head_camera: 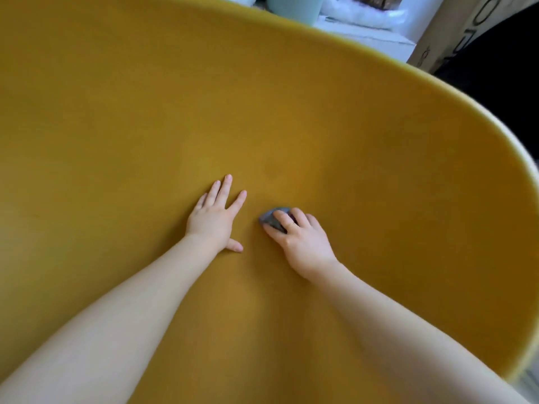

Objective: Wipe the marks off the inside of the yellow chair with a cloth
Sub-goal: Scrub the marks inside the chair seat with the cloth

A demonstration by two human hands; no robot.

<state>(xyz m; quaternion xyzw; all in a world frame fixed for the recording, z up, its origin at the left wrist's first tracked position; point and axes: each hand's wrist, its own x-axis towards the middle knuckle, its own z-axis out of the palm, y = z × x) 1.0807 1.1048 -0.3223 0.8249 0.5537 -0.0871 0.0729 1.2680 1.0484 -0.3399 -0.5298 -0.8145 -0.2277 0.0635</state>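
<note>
The yellow chair [145,112] fills almost the whole head view; I look down into its curved inner shell. My left hand [214,217] lies flat on the shell near the centre, fingers straight and spread. Just to its right, my right hand [300,240] grips a small bunched grey cloth [272,218] and holds it against the yellow surface; most of the cloth is hidden under the fingers. A faint darker mark [271,174] shows on the shell a little beyond the cloth.
The chair's rim [437,80] curves from the top down the right side. Beyond it stand a pale blue container [288,7], white bagged items [361,16] and a cardboard box [455,27]. A dark shape [501,71] lies at the right.
</note>
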